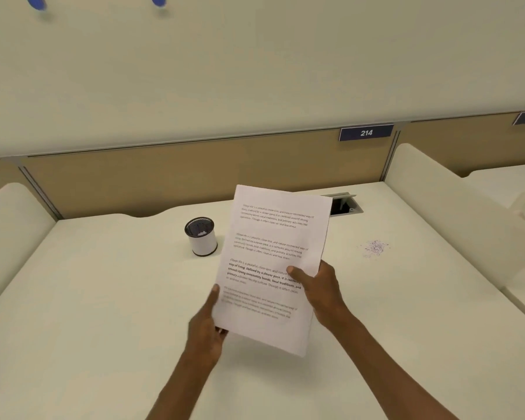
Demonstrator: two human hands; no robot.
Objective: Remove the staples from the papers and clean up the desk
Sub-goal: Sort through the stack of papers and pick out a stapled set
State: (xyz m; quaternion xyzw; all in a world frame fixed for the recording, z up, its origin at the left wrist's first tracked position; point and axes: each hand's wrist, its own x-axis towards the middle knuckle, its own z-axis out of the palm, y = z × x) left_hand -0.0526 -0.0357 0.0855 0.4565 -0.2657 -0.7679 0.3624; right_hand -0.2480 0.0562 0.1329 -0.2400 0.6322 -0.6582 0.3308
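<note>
Matt white paper sheets; smooth matt cream desk; black mesh-metal cup w/ glossy white band

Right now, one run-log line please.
hands: left and right hold papers above desk | staple pile right | cup left

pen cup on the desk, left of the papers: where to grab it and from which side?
Take the pen cup around its white side wall, coming in level from the near-left. It stands upright as a plain cylinder with bare desk there; the held papers crowd its right. The open top shows something inside, so a rim pinch looks less sure.
</note>
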